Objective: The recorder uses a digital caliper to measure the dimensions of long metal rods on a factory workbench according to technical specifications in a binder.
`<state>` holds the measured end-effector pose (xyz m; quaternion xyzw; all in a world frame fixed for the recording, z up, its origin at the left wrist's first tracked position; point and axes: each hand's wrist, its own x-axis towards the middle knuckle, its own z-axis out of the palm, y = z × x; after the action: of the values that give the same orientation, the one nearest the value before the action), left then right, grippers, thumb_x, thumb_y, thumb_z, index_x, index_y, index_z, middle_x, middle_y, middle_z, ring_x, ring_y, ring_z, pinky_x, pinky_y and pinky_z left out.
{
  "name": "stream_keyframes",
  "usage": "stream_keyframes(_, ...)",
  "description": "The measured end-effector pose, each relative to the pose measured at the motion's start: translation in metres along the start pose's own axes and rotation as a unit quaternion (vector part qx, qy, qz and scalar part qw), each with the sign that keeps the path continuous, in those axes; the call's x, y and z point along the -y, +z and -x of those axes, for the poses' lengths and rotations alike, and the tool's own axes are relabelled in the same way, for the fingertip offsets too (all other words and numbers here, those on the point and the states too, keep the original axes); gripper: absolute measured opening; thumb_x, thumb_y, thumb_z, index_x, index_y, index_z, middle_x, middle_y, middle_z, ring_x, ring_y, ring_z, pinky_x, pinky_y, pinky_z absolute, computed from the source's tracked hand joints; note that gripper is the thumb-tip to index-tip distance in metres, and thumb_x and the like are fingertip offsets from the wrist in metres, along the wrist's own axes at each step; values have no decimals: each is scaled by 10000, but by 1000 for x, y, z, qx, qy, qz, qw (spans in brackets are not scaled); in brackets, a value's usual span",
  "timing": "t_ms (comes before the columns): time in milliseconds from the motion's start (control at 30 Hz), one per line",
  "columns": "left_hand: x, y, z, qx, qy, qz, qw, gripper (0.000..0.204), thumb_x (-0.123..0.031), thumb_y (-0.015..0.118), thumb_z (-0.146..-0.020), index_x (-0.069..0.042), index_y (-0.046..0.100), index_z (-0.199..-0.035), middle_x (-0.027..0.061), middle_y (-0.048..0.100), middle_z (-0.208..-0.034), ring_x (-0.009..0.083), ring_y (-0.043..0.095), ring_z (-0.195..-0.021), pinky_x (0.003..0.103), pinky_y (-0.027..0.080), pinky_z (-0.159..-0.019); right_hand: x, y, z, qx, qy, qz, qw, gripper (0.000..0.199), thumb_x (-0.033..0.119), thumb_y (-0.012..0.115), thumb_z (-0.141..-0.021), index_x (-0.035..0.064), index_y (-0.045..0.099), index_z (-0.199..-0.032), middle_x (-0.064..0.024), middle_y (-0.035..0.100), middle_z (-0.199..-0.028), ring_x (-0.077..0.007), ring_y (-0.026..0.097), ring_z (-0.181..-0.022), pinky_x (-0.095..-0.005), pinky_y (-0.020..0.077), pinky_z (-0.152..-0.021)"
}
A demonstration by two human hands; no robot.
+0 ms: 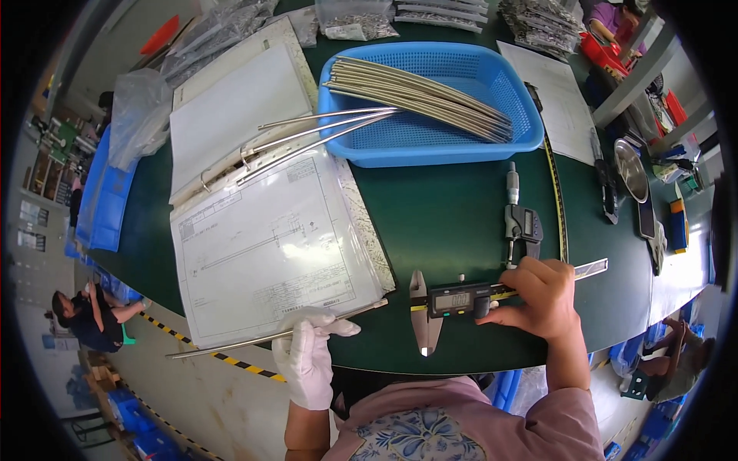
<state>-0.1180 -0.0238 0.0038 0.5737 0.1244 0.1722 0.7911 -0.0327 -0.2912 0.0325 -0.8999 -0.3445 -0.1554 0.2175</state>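
Your gloved left hand (307, 361) has its fingers closed round a long metal rod (269, 336), whose long axis runs left to right across the open binder (261, 230). Its free end points toward the digital caliper (461, 301), which your bare right hand (538, 300) grips on the counter (446, 207). Behind, a blue basket (430, 100) holds more rods.

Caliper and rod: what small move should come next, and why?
Probably bring the rod across to the caliper jaws. The gloved left hand holds the rod at the table edge, the bare right hand grips the caliper's slider, and its jaws stand empty, apart from the rod.
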Motion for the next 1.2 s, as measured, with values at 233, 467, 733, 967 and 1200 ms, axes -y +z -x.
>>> stream_keyframes(233,3,-6,1,-2,-47,88,995,297,-201,395,-953,43,545,-871,165,600,-739,268,623,-660,390,518,-658,9,-9,-10,25,-70,-5,997,366,351,713,-670,44,645,-857,-24,475,-608,-187,483,-447,-305,361,-402)
stream_keyframes(467,7,-11,2,26,-76,139,987,277,-147,391,-939,67,562,-896,192,627,-730,266,638,-669,375,532,-680,15,-19,-11,27,-123,39,991,423,402,692,-675,43,667,-898,2,440,-566,-157,460,-444,-291,335,-399)
stream_keyframes(733,9,-12,2,46,-85,149,984,261,-127,398,-937,72,559,-888,190,618,-749,269,642,-674,381,545,-676,2,1,-1,99,-93,-17,991,522,310,682,-675,-14,613,-1079,-36,471,-624,-196,474,-471,-324,363,-420)
stream_keyframes(967,12,-12,2,43,-77,159,983,256,-111,384,-941,76,551,-892,183,607,-781,277,647,-687,388,546,-675,3,1,-5,135,-98,-72,983,535,185,677,-638,-48,584,-1110,-44,465,-624,-200,483,-473,-328,374,-421)
stream_keyframes(1200,11,-13,2,55,-74,155,984,248,-96,377,-940,74,551,-893,190,613,-781,277,646,-686,377,541,-681,6,1,-6,136,-95,-71,984,565,185,679,-630,-44,572,-1135,-45,462,-628,-203,488,-481,-330,379,-427)
